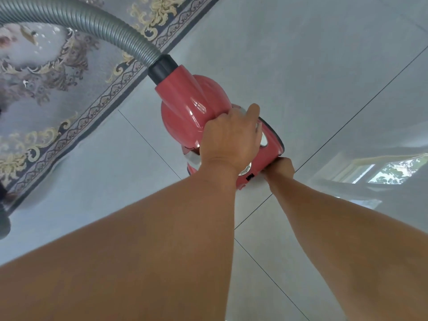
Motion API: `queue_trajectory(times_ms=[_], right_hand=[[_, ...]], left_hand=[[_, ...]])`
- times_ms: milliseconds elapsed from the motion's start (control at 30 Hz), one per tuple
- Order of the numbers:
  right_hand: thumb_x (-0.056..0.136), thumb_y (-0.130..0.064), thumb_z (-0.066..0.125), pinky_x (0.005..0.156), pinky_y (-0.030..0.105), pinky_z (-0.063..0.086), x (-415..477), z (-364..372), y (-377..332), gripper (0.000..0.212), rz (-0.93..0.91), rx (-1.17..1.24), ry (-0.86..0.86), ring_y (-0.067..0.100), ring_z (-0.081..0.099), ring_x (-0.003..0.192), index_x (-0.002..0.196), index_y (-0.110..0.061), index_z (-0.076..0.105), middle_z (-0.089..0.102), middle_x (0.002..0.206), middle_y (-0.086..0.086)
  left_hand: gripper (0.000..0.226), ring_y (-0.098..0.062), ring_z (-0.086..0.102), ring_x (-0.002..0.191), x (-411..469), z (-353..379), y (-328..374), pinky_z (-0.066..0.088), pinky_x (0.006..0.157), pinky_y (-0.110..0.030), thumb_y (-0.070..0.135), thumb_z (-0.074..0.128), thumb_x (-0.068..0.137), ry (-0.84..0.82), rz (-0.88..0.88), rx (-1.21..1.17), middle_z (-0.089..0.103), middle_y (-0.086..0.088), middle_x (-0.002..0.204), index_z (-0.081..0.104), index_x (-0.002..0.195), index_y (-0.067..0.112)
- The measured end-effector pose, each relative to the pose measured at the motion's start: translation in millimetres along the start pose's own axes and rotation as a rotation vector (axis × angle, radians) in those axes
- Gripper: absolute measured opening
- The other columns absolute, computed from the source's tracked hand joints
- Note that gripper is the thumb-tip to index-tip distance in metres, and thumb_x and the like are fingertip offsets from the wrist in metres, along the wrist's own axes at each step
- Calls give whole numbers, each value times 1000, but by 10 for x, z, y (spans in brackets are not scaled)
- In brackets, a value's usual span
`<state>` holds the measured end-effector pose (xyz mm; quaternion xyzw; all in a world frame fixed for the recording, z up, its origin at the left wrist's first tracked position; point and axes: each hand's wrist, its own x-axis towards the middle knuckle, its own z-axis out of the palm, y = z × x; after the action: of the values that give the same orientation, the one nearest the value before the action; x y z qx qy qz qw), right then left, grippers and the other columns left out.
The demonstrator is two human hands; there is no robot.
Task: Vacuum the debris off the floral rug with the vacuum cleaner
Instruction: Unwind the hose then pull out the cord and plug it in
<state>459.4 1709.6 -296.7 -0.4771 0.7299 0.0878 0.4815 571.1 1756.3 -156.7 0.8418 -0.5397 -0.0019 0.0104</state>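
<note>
The red vacuum cleaner (192,105) sits on the grey tile floor just off the floral rug (46,89). Its grey ribbed hose (92,22) arcs from a black collar up and left over the rug. My left hand (229,140) lies over the top rear of the body, fingers curled round the handle there and one finger raised. My right hand (281,169) holds the low rear edge of the body; its fingers are hidden behind it. Small pale debris bits (25,83) lie on the rug.
Glossy grey floor tiles (301,66) with dark grout lines spread to the right and toward me, reflecting a window at the right. A dark blurred object (3,218) stands at the left edge beside the rug's border.
</note>
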Motion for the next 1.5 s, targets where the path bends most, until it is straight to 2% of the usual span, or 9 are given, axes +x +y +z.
queue_trajectory(times_ms=[100, 267, 433, 600, 767, 900, 1033, 1100, 1500], right_hand=[[85, -7, 52, 69, 34, 49, -3, 11, -10, 11, -29, -56, 42, 30, 59, 79, 75, -11, 52, 61, 87, 9], [90, -9, 48, 73, 31, 42, -3, -48, 73, 15, -88, -247, 81, 29, 54, 79, 84, -13, 61, 61, 89, 7], [90, -18, 54, 73, 31, 49, -34, -103, 282, 21, -113, -148, 67, 27, 62, 80, 95, -25, 74, 71, 92, 5], [86, -14, 57, 81, 43, 58, -35, -61, 306, 18, -96, 131, -19, 24, 72, 80, 83, -24, 70, 74, 79, 2], [90, 2, 56, 75, 33, 61, -117, -9, 197, 6, 179, 795, -154, 25, 72, 78, 89, -1, 62, 73, 90, 17], [87, 1, 58, 74, 29, 61, -184, 0, 205, 8, 319, 1058, -201, 19, 72, 76, 86, -4, 65, 72, 78, 9], [88, -2, 46, 68, 25, 56, -174, 42, 107, 19, 343, 1132, -264, 17, 60, 67, 73, -11, 54, 59, 68, 4], [89, -7, 43, 73, 27, 54, -169, 53, 74, 19, 339, 1147, -288, 18, 59, 72, 76, -13, 56, 60, 76, 5], [96, -14, 57, 82, 35, 59, -123, -36, 103, 15, 315, 942, -304, 23, 68, 77, 88, -5, 65, 69, 85, 11]], left_hand=[[26, -23, 49, 59, 2, 13, 3, 30, 49, -30, 35, 40, 99, 26, 1, 5, 42, -1, 73, 57, 110, 18], [21, -23, 49, 49, -2, 46, -1, 25, 45, -27, 32, 50, 94, 83, 4, 28, 40, 0, 65, 63, 100, 17], [19, -24, 52, 45, -2, 56, -14, 26, 43, -24, 32, 53, 91, 96, 20, 50, 53, -3, 60, 64, 96, 17], [18, -24, 51, 43, 2, 48, -6, 27, 43, -23, 31, 54, 91, 96, 1, 67, 53, -3, 58, 63, 94, 16], [16, -23, 50, 41, 5, 58, -1, 27, 42, -23, 30, 55, 90, 112, 2, 67, 53, -2, 56, 63, 92, 16], [18, -23, 51, 44, -5, 52, 3, 26, 43, -23, 32, 52, 92, 95, -1, 79, 54, -2, 58, 62, 94, 18], [17, -23, 51, 42, -4, 61, 3, 25, 43, -23, 31, 55, 90, 107, 5, 80, 54, -3, 57, 63, 94, 16], [17, -23, 51, 42, -5, 65, 3, 26, 43, -23, 31, 56, 90, 109, 6, 80, 54, -3, 57, 63, 94, 16], [17, -23, 49, 42, -7, 81, -2, 27, 43, -22, 31, 54, 90, 127, 4, 96, 52, -3, 57, 63, 93, 17]])
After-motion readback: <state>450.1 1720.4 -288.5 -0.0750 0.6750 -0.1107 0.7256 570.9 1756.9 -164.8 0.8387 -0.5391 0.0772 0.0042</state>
